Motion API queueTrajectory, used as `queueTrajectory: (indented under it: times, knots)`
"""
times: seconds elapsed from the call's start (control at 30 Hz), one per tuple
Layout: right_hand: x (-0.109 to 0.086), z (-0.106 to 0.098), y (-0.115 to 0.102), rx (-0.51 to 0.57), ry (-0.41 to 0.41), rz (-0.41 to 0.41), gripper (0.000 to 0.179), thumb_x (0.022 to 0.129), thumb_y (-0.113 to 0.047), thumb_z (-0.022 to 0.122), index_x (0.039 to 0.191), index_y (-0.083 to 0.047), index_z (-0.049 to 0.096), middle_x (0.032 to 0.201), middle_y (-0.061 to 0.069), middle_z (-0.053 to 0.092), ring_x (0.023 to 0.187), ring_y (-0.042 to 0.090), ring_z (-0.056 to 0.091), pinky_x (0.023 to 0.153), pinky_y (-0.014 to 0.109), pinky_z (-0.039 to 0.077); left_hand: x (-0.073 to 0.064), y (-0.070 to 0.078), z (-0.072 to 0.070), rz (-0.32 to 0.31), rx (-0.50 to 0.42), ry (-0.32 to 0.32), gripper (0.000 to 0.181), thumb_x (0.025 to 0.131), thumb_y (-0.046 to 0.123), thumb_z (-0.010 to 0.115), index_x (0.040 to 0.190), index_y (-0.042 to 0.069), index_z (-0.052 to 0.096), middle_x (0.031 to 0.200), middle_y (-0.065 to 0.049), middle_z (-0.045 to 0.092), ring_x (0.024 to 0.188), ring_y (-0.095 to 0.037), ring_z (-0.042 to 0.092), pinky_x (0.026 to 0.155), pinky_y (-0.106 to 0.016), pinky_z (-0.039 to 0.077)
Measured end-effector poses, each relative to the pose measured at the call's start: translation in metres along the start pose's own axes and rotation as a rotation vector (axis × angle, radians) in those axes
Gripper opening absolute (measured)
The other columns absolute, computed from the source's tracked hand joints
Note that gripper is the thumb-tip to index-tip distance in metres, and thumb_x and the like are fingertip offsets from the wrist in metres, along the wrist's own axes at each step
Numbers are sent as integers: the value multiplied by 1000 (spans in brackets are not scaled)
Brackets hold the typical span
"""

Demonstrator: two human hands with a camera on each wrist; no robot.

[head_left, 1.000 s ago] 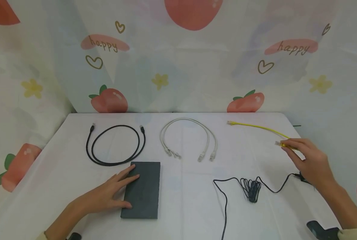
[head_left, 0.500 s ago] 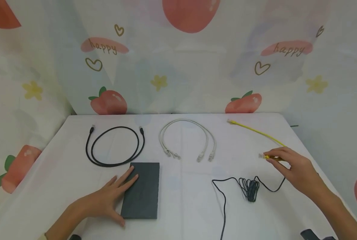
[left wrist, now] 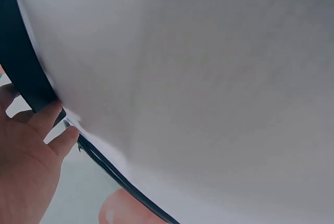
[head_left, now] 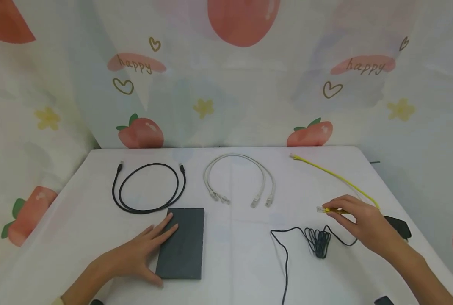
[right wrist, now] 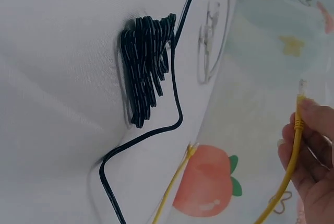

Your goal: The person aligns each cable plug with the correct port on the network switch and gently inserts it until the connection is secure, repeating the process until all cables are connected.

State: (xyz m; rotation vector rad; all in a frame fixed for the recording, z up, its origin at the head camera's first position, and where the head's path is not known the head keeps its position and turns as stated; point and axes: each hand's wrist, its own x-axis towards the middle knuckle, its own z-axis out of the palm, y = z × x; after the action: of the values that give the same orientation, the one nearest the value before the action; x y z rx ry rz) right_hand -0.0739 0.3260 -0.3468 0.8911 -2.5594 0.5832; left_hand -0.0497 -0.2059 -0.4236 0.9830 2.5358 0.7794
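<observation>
My right hand [head_left: 363, 220] pinches one plug end of a yellow network cable [head_left: 335, 173], raised above the table at the right. The clear plug [right wrist: 302, 86] sticks out past the thumb in the right wrist view. The cable's other end lies at the back right. My left hand [head_left: 136, 254] rests, fingers spread, on the left edge of a flat dark grey box [head_left: 182, 245], thumb by its near left corner. In the left wrist view the fingers [left wrist: 49, 117] touch the box's side [left wrist: 26, 57].
A coiled black network cable [head_left: 150, 164] lies behind the box. White network cables [head_left: 232, 155] lie at the back middle. A bundled black power cord [head_left: 320, 243] lies on the right, near a black adapter [head_left: 399, 226] partly behind my right arm. The table [head_left: 241, 254] is white.
My right hand has moved left and toward me with the yellow plug, uncovering more of the black adapter. My left thumb has slid off the box's top to its near left corner.
</observation>
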Motion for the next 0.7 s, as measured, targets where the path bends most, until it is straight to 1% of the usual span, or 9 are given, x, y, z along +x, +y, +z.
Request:
queueTrajectory:
  times: [0.03, 0.07, 0.13, 0.17, 0.3, 0.43, 0.57, 0.7]
  knots:
    - [0, 0, -1, -6, -14, 11, 17, 84, -23, 71, 99, -17, 68, 97, -14, 60, 86, -2, 56, 68, 7, 44, 0, 0, 1, -4, -1, -4, 119, 62, 61, 78, 152, 15, 15, 157, -8, -6, 139, -32, 15, 105, -58, 18]
    - [0, 0, -3, -8, -27, 22, 22, 78, -14, 76, 99, -17, 68, 96, -14, 60, 85, -1, 57, 69, 7, 45, 1, 0, 1, -7, -1, -7, 119, 62, 61, 78, 152, 15, 15, 157, -8, -6, 139, -31, 14, 106, -58, 17]
    - [0, 1, -6, -18, -51, 47, 41, 65, 4, 81, 98, -17, 68, 95, -15, 60, 83, 0, 58, 69, 7, 44, 1, 0, 2, -11, 1, -11, 120, 62, 61, 78, 152, 16, 14, 157, -7, -7, 140, -29, 13, 106, -57, 15]
    - [0, 2, -7, -21, -63, 55, 44, 63, 6, 81, 97, -17, 68, 94, -16, 60, 82, 0, 59, 69, 7, 45, 2, 1, 2, -9, -1, -10, 119, 62, 61, 78, 152, 16, 14, 157, -8, -7, 140, -29, 13, 107, -57, 14]
    - [-1, 5, -15, -12, -104, 81, 42, 65, 5, 81, 97, -19, 68, 93, -18, 60, 81, 1, 60, 65, 11, 47, 3, 3, 2, 0, 5, -10, 120, 62, 61, 78, 152, 14, 15, 157, -9, -6, 140, -30, 14, 106, -58, 14]
    - [0, 10, -24, 31, -120, 79, 40, 66, 4, 81, 96, -19, 68, 92, -18, 60, 80, 1, 60, 66, 16, 50, 4, 5, 2, -14, 4, -29, 121, 61, 62, 78, 152, 14, 14, 157, -9, -7, 140, -30, 13, 106, -57, 16]
    - [2, 16, -33, 97, -121, 67, 38, 68, 5, 79, 95, -19, 68, 92, -18, 60, 78, -1, 59, 67, 14, 49, 5, 6, 1, -39, -10, -51, 121, 61, 62, 78, 153, 15, 13, 157, -7, -9, 140, -30, 12, 107, -56, 16]
    - [5, 22, -41, 147, -142, 58, 36, 70, 6, 77, 95, -17, 68, 92, -17, 60, 77, 0, 58, 63, 13, 47, 5, 8, 0, -40, -17, -53, 121, 61, 62, 78, 152, 14, 13, 157, -8, -10, 140, -31, 10, 105, -55, 23]
